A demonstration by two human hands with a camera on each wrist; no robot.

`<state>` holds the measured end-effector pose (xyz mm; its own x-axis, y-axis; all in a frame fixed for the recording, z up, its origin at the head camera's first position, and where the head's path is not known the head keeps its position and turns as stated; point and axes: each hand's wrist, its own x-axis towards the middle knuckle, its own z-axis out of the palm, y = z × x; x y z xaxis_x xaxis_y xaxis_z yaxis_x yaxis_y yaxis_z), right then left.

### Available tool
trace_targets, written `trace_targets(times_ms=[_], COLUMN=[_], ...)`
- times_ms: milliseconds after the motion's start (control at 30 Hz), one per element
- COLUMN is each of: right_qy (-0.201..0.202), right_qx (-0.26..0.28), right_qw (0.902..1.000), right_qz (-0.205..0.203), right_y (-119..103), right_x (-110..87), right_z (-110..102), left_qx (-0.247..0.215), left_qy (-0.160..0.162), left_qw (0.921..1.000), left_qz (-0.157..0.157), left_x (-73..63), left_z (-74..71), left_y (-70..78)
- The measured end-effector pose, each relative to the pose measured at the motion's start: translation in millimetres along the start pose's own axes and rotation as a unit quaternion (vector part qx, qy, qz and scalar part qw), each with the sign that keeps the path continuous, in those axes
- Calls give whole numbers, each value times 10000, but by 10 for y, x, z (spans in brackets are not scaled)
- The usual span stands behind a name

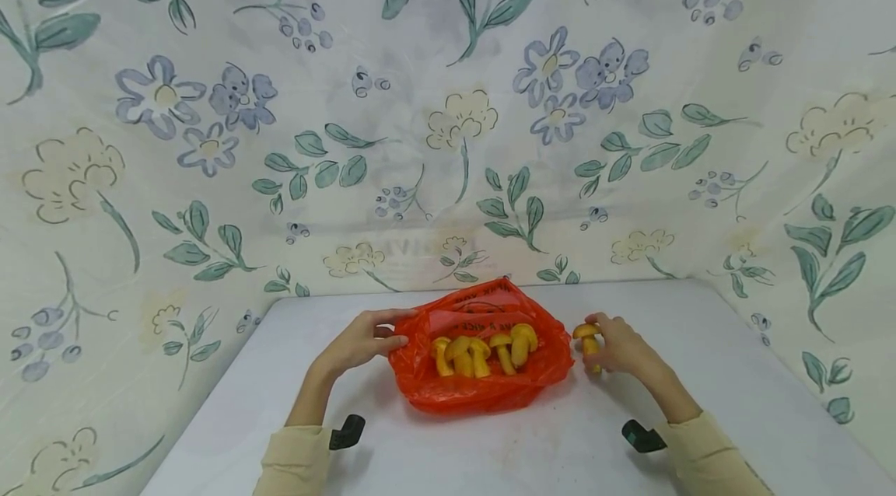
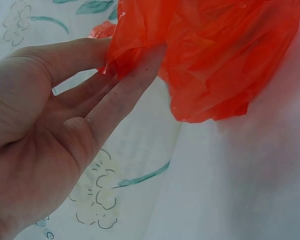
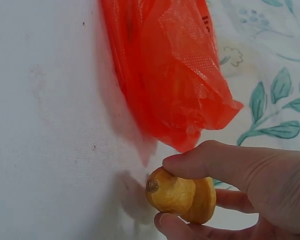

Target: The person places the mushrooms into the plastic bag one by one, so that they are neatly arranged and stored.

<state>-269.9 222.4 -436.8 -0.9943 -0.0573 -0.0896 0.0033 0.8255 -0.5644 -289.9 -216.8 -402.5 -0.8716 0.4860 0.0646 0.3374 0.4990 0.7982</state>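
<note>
A red plastic bag [image 1: 483, 395] lies with its mouth open on the table, several yellow mushrooms [image 1: 462, 360] inside it. At the bag's left rim, my left hand [image 1: 364, 340] holds the thin plastic between thumb and fingers; the left wrist view shows the red film [image 2: 215, 65] draped over the fingertips. Just right of the bag, my right hand [image 1: 623, 344] pinches a single yellow mushroom [image 3: 175, 192]. The right wrist view shows its stem end facing the camera, thumb on one side and fingers on the other. That mushroom is outside the bag, apart from it.
The white table [image 1: 490, 457] bears a few small dark specks. Behind it hangs a floral cloth [image 1: 434, 169], close to the table's back edge. Dark wrist devices [image 1: 348, 431] sit near both beige sleeves [image 1: 707, 449].
</note>
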Motion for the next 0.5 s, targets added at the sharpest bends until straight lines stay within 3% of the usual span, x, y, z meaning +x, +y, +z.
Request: trace_targets(times_ms=[200, 500], right_qy=[168, 254], right_qx=[-192, -49], right_qw=[9996, 9989], right_qz=[-147, -390], right_y=[15, 22], right_x=[9, -32], right_z=[-30, -117], left_qx=[3, 37], left_qy=[18, 22], left_qw=[10000, 10000], left_qz=[-6, 27], left_x=[-9, -1], left_z=[7, 4], left_y=[-3, -10])
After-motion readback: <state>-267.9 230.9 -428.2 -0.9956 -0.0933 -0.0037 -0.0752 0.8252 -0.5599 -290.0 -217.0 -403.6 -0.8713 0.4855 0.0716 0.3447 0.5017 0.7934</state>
